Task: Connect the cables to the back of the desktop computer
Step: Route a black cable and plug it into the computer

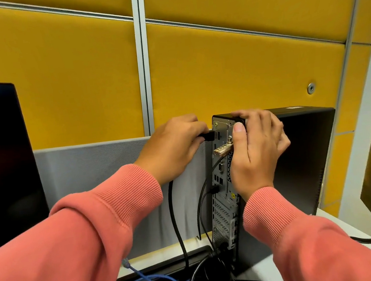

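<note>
Now, the left hand point(173, 146) is seen stretched forward from a salmon-pink sleeve point(79, 233), its fingers closed around the black plug point(208, 136) of a cable point(174, 213), and the plug is held right at the upper ports of the rear panel point(224, 182); whether it is fully seated cannot be told. The cable is seen dropping from under that hand, down past the grey divider point(105, 172) toward the surface point(169, 250).

The right hand point(258, 148) is wrapped over the top rear corner of the desktop computer point(307, 161), thumb laid flat against the panel edge and fingers curled over the black case, so the tower is gripped and braced. A brass-coloured lock fitting point(222, 150) is seen sticking out of the panel just beside that thumb.

The computer is stood upright on the surface, rear panel turned to the camera, silver and perforated, with rows of ports down its length. A second black lead point(201, 205) is plugged in about halfway down. Below, a blue network cable point(144, 276) is left lying loose among more black leads. A dark monitor point(4, 165) is placed at far left, and yellow partition panels point(241, 69) are set behind everything.
</note>
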Demonstrator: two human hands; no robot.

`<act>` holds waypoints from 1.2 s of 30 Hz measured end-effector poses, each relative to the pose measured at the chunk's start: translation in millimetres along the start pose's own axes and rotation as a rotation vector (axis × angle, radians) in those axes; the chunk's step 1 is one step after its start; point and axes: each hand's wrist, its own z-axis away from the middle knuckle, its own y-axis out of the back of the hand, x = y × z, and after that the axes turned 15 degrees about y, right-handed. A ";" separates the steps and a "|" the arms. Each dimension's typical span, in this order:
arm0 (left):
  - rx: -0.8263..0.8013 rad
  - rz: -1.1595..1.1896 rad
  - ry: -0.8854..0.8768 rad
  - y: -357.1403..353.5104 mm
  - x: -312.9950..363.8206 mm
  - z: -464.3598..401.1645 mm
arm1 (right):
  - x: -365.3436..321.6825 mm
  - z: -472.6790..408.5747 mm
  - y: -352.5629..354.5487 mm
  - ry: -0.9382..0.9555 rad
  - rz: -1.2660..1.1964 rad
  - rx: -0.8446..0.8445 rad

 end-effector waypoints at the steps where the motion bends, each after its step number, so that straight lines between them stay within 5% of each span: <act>1: 0.006 0.002 0.002 -0.3 0.2 -0.2 | 0.1 0.1 -0.1 0.000 0.001 0.000; 26: 0.100 0.183 0.150 -15.9 4.9 6.1 | -0.7 0.2 -2.1 -0.003 0.004 0.023; 30: 0.110 0.359 0.282 -14.2 3.5 10.0 | -0.5 0.5 -1.2 -0.006 -0.006 0.024; 36: 0.096 0.325 0.360 -10.7 2.3 18.3 | 0.3 0.4 -1.8 -0.002 -0.010 0.022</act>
